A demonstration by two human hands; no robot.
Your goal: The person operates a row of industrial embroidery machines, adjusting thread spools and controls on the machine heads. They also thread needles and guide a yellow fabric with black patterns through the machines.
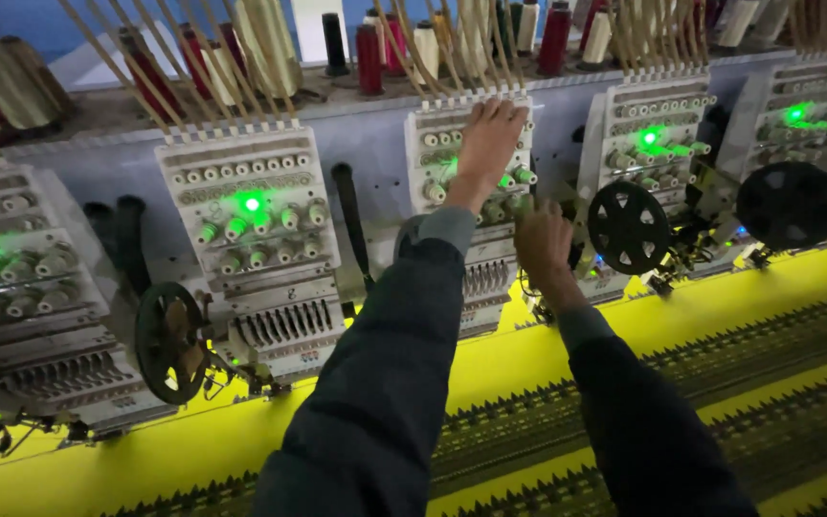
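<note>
Both my arms, in dark grey sleeves, reach up to the middle embroidery head [437, 144] of a long multi-head machine. My left hand [485, 144] lies flat against the upper part of that head, fingers spread over the row of thread guides and tension knobs. My right hand [540, 244] is lower and to the right, fingers curled at the knobs near the head's right edge. Whether it pinches a thread there is too small to tell. Beige threads run down from above into the head.
Matching heads with green lights stand to the left [251, 230] and right [653, 144]. Black spoked wheels [629, 227] hang beside them. Thread cones [368, 57] line the top shelf. Yellow fabric [681, 316] with dark stitched bands stretches below.
</note>
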